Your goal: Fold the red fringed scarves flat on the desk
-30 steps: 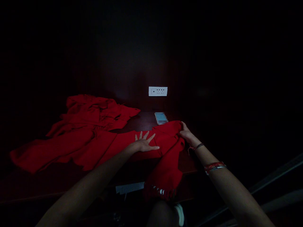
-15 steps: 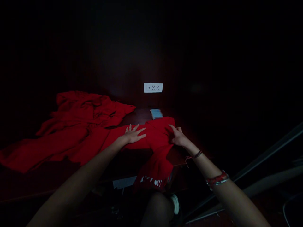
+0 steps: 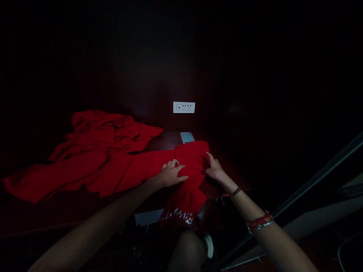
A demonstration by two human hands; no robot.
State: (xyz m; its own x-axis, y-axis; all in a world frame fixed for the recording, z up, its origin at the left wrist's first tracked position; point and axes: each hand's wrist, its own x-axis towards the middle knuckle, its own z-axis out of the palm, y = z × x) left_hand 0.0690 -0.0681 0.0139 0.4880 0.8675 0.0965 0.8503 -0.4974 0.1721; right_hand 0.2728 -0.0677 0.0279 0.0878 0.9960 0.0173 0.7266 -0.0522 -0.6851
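Observation:
A red fringed scarf [image 3: 159, 158] stretches across a dark wooden surface. Its right end is folded over and hangs past the front edge, with the tassels [image 3: 181, 215] dangling. On top of the scarf, near the fold, rests my left hand [image 3: 171, 175], open, its fingers apart and slightly bent. My right hand [image 3: 215, 169] touches the right edge of the folded part, thumb and fingers apart; some of its fingertips are hard to see in the dark. Farther left the red cloth [image 3: 107, 130] lies in a crumpled heap.
A white wall socket [image 3: 184, 107] sits on the dark back wall. Below it lies a small light-blue item [image 3: 187, 137], blurred out. Beneath the front edge are a pale paper-like sheet [image 3: 149, 218] and my knee [image 3: 188, 249]. A pale slanting bar [image 3: 317, 181] runs at the right.
My left hand has slid right along the scarf toward the fold, its fingers bending more. My right hand has shifted slightly at the scarf's edge, its fingers opening from a pointing shape.

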